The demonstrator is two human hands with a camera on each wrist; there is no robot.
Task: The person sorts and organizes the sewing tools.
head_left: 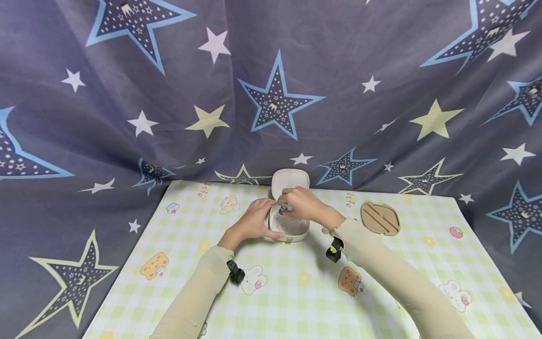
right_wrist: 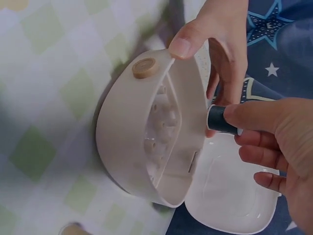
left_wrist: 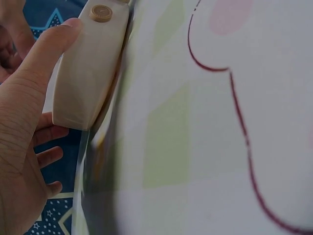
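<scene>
An off-white box (right_wrist: 122, 132) with a round tan button stands on the table, its lid (head_left: 290, 180) swung back behind it. Small pegs (right_wrist: 164, 122) rise from its floor. My left hand (head_left: 254, 221) grips the box's left side, thumb at the front rim and fingers round the side. Between thumb and fingers, my right hand (head_left: 306, 205) pinches a dark spool of thread (right_wrist: 221, 120) with pale ends, over the box's open top. In the left wrist view, the box's front wall (left_wrist: 88, 73) shows beside the left thumb.
A tan slotted panel (head_left: 380, 218) lies on the table to the right of the box. Near the right wrist, a small round beige item (right_wrist: 73, 229) sits on the checked tablecloth (head_left: 288, 301). A star-patterned curtain (head_left: 360, 117) hangs behind the table.
</scene>
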